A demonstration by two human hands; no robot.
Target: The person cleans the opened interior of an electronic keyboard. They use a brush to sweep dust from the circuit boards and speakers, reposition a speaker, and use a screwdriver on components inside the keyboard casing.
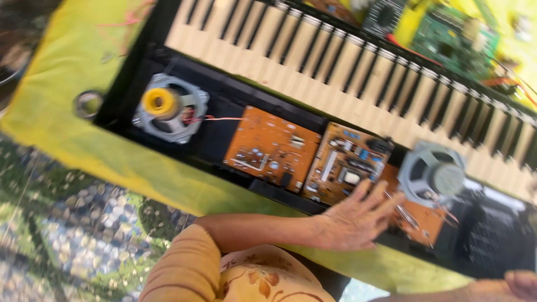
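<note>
Left hand (355, 221) lay flat, fingers spread, grasping nothing, on the orange circuit board (347, 165) mid-frame beside the grey speaker (433, 174). Right hand (512, 285), bottom right corner, couldn't tell.

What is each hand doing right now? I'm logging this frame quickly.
Left hand: open, fingers spread, resting on the orange circuit board, holding nothing.
Right hand: only partly in view at the frame edge; cannot be told.

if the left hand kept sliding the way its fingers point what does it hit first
Probably the round grey speaker with the metal magnet: the left hand lies spread over the orange circuit boards, fingers pointing up and right at it. Depth is unclear, so it could pass above.
</note>
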